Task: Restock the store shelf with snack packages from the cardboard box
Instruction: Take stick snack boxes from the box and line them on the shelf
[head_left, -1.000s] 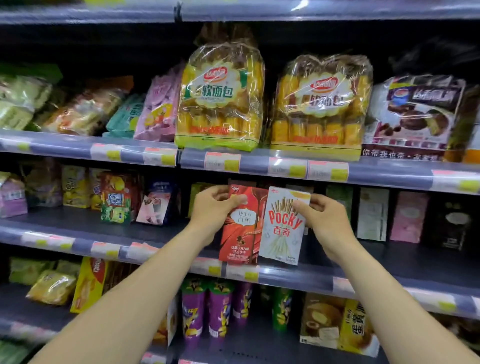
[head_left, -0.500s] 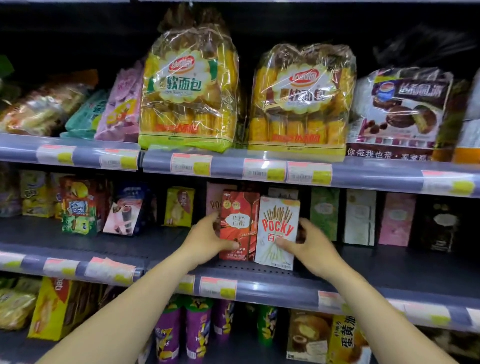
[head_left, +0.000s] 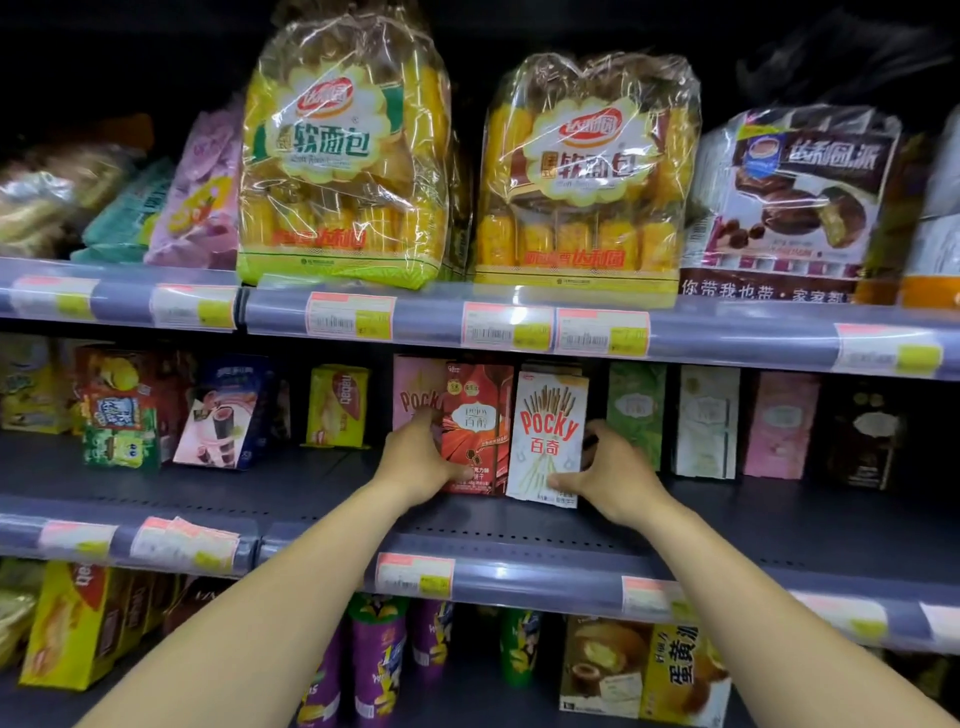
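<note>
The red box (head_left: 475, 426) is gripped by the left hand (head_left: 421, 462), with fingers curled round its left edge and the thumb laid on its front. The white box (head_left: 548, 436) is gripped likewise by the right hand (head_left: 613, 475) at its right edge. A second ago both boxes were held up by the front rail. Since then they have been carried inward and lowered, and they now stand upright and touching on the middle shelf (head_left: 311, 483), well back from its edge. The white box is seen slightly tilted, so it cannot be told whether its base is fully seated. Placing of this pair is judged nearly done, with only squaring up and letting go left.

Two boxes are held, one to each hand. One pink box (head_left: 415, 389) is seen just behind the red box. Four more are ranged to the right: a green box (head_left: 636, 410), a pale box (head_left: 706, 421), a rose box (head_left: 782, 426) and a dark box (head_left: 867, 436). Two bread bags are counted on the shelf above, a left bag (head_left: 343, 156) and a right bag (head_left: 587, 171). The cardboard box is not in view.
</note>
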